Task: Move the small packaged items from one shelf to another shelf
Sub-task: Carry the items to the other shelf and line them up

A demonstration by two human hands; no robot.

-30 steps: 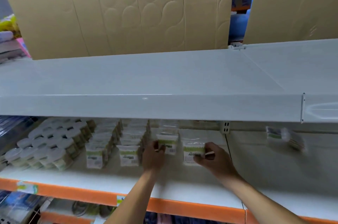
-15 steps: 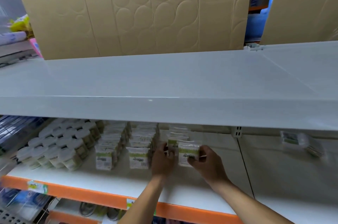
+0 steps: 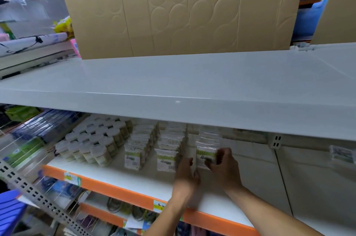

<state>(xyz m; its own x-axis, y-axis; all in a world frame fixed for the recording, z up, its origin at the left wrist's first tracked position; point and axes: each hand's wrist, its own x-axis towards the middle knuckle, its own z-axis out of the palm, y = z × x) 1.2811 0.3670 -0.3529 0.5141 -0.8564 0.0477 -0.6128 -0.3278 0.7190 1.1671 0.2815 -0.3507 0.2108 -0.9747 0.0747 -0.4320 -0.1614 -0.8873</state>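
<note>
On the white shelf with an orange front edge (image 3: 123, 187), the right hand (image 3: 224, 168) pinches the front small clear packet with a green and white label (image 3: 205, 155) by its right side, while the left hand (image 3: 187, 173) presses open fingers against its left side. This packet stands at the front of its row, just right of two more rows of same packets (image 3: 152, 149). Farther left stand white-capped round jars (image 3: 94, 143), and above is a wide white empty-topped shelf (image 3: 173, 81) with tan quilted cardboard (image 3: 183, 10) behind.

No text legible anywhere. Small clear packets with green-and-white labels (image 3: 206, 155) on the white shelf with orange front edge (image 3: 119, 190) carry a dark script logo and a barcode, both too blurred to read. Yellow-green price tags (image 3: 72, 178) on the orange edge show printed marks, unreadable. White-lidded round jars (image 3: 90, 145): labels illegible.
</note>
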